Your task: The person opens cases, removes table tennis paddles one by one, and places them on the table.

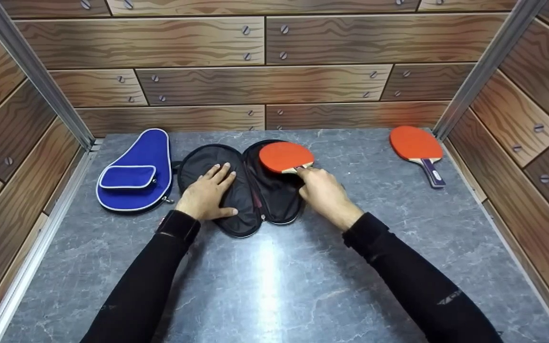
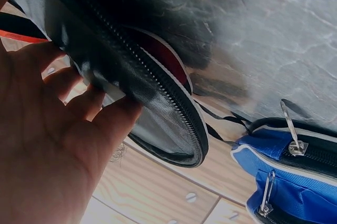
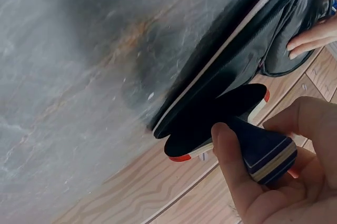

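A black zippered paddle case (image 1: pixel 243 220) lies unfolded on the table, its two halves side by side. My left hand (image 1: pixel 208 193) rests with spread fingers on the left half. In the left wrist view the fingertips (image 2: pixel 124 109) touch the dark fabric inside the zipper. My right hand (image 1: pixel 324 193) grips the handle of a table tennis paddle (image 1: pixel 286 157), red face up, over the right half (image 1: pixel 281 202). From the right wrist, the handle butt (image 3: pixel 271 155) shows between thumb and fingers, and the paddle's underside is black.
Left of the black case lies a blue paddle case (image 1: pixel 134 197) with white piping and a small zippered pocket (image 1: pixel 127 176). A second red paddle (image 1: pixel 415 143) rests at the back right, handle toward me. Wood-patterned walls (image 1: pixel 265 85) enclose the grey marbled table (image 1: pixel 374 286).
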The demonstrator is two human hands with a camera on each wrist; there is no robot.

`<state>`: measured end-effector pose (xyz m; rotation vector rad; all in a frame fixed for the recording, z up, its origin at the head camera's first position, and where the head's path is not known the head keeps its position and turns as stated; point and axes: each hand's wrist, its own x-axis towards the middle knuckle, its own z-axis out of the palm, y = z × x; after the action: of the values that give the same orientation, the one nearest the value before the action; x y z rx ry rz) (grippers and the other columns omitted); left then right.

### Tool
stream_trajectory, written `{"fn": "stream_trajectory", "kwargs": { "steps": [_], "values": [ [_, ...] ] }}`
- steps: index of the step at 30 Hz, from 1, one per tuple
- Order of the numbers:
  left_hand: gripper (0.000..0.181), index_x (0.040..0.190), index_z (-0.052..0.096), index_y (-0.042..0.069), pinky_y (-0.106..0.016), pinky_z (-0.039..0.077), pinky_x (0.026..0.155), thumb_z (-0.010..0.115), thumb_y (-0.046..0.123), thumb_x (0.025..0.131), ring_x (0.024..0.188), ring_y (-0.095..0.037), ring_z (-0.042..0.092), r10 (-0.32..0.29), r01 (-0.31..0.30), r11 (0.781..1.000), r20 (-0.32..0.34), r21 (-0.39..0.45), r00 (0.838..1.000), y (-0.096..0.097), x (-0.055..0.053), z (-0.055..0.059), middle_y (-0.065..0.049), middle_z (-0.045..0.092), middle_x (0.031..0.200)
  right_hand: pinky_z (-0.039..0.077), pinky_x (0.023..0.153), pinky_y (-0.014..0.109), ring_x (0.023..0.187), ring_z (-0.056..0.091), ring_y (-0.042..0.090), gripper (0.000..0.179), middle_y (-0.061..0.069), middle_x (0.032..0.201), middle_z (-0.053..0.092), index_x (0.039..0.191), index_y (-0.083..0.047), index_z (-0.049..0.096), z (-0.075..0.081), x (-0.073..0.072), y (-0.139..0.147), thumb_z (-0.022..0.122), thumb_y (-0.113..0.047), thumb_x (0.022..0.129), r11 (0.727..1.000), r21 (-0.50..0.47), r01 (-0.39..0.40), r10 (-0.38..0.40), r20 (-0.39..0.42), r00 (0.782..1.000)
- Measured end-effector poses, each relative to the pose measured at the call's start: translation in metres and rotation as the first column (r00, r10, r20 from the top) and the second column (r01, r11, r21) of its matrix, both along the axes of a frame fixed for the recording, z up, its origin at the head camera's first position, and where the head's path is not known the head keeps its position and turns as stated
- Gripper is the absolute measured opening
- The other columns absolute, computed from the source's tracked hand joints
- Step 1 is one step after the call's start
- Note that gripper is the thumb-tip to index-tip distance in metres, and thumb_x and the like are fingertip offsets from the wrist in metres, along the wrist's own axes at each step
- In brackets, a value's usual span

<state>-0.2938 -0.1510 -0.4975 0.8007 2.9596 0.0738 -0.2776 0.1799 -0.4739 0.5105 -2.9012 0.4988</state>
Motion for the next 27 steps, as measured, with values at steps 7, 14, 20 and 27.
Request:
{"fn": "stream_trajectory", "kwargs": {
  "steps": [7,14,20,27],
  "values": [
    [0.105,0.181,0.043,0.003,-0.072,0.046,0.137,0.086,0.059,0.103,0.180,-0.048,0.033,-0.001,0.001,1.000,-0.003,0.007,1.000,0.000,0.000,-0.001,-0.023,0.031,0.194,0.070,0.079,0.064,0.093,0.084,0.045,0.021,0.024,0.103,0.085,0.124,-0.003,0.083,0.008,-0.003,0.012,0.071,-0.002,0.107,0.998,-0.048,0.043,-0.042,0.018,0.999],
    [0.105,0.181,0.043,0.003,-0.072,0.046,0.137,0.086,0.059,0.103,0.180,-0.048,0.033,-0.003,0.003,1.000,-0.005,0.010,1.000,0.000,0.000,-0.001,-0.023,0.031,0.194,0.071,0.076,0.061,0.087,0.082,0.042,0.015,0.022,0.099,0.084,0.117,-0.002,0.082,0.015,-0.006,0.021,0.068,-0.002,0.111,0.995,-0.078,0.069,-0.066,0.040,0.997],
    [0.106,0.181,0.042,0.004,-0.070,0.044,0.139,0.086,0.060,0.103,0.181,-0.048,0.032,-0.006,0.006,1.000,0.004,0.003,1.000,0.001,0.000,-0.001,-0.023,0.030,0.194,0.070,0.081,0.065,0.096,0.084,0.047,0.031,0.025,0.107,0.086,0.130,-0.003,0.083,0.019,-0.007,0.028,0.065,0.002,0.106,0.995,-0.074,0.072,-0.070,0.031,0.997],
    [0.106,0.182,0.041,0.003,-0.069,0.043,0.140,0.085,0.060,0.103,0.181,-0.048,0.032,-0.004,0.004,1.000,0.006,-0.004,1.000,0.000,-0.001,-0.001,-0.023,0.030,0.194,0.068,0.088,0.070,0.108,0.085,0.052,0.041,0.028,0.119,0.087,0.139,-0.002,0.082,0.022,-0.008,0.038,0.065,0.004,0.102,0.995,-0.084,0.052,-0.053,-0.009,0.999]
  ]
}}
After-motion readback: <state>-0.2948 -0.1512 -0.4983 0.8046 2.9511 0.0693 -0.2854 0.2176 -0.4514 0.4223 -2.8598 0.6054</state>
